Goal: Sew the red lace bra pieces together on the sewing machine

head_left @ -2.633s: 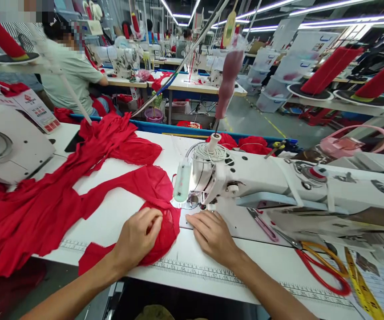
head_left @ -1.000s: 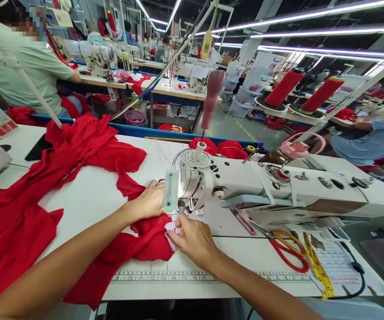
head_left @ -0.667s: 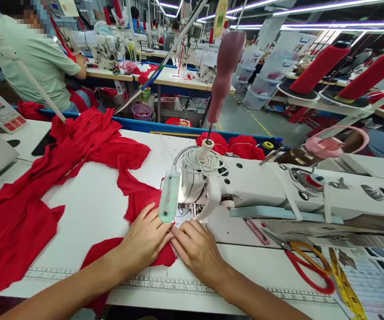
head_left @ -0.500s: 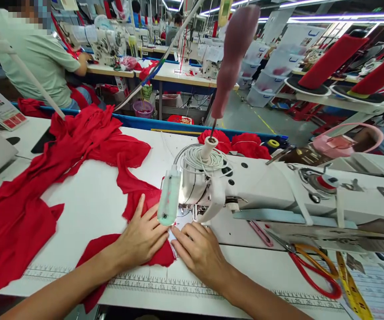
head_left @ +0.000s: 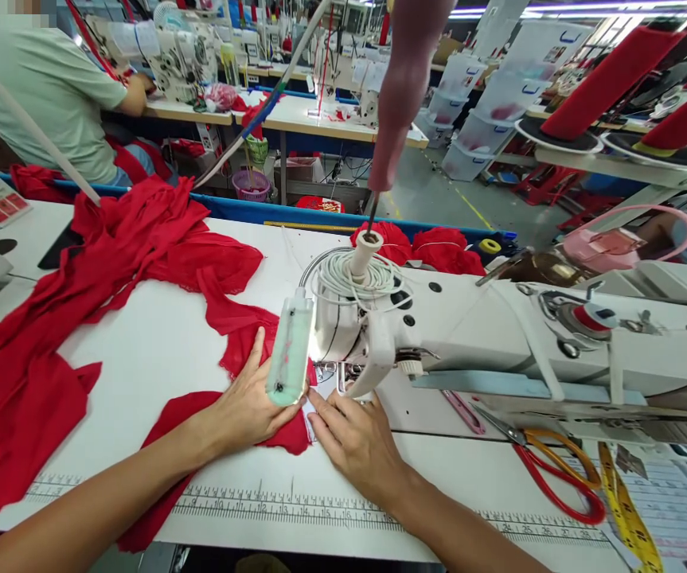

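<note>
A white sewing machine (head_left: 462, 318) stands in the middle and right of the table, its needle area partly hidden by its head. My left hand (head_left: 244, 406) lies flat with fingers spread on a piece of red fabric (head_left: 286, 438), left of the presser foot. A pale green translucent guard (head_left: 290, 350) hangs in front of its fingertips. My right hand (head_left: 352, 438) rests at the fabric's right edge, just before the presser foot, fingers stretched out and lying on the machine bed. More red fabric (head_left: 140, 239) lies heaped on the left of the table.
Orange-and-red-handled scissors (head_left: 558, 469), a yellow tape measure (head_left: 626, 509) and pink tweezers (head_left: 463, 412) lie at the right. A ruler strip (head_left: 295, 505) runs along the front edge. A screwdriver (head_left: 400, 95) stands upright on the machine. Another person (head_left: 44, 95) sits at the back left.
The red fabric under my left hand has moved slightly away from me, toward the machine, and the left hand with it. The whole view has shifted a little.
</note>
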